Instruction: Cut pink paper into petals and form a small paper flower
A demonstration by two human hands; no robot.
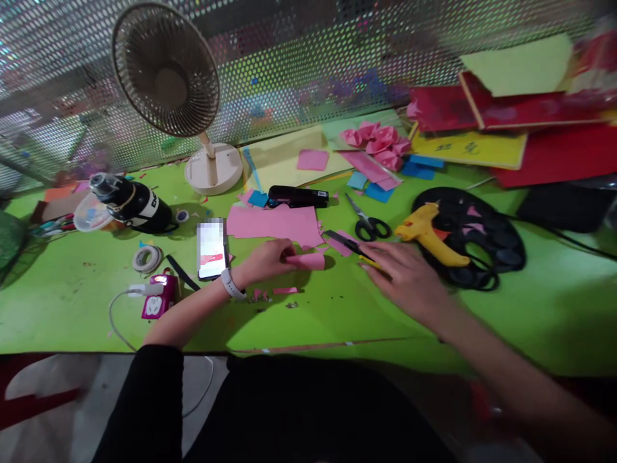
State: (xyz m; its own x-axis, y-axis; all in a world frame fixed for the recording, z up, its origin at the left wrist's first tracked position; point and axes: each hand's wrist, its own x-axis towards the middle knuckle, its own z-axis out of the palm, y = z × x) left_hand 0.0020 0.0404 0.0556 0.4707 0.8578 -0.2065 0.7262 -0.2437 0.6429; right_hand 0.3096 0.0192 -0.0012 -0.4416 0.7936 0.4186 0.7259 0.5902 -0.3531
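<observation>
Two-handed, pinching a pink paper strip (311,261) in the left hand (265,260), resting the blurry right hand (407,280) over a black cutter (343,242), grip kinda unreadable

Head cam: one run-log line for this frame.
left hand: pinches folded pink paper | right hand: blurred, at black-and-yellow tool, grip unclear | nearby: scissors, glue gun | surface: green table
</observation>
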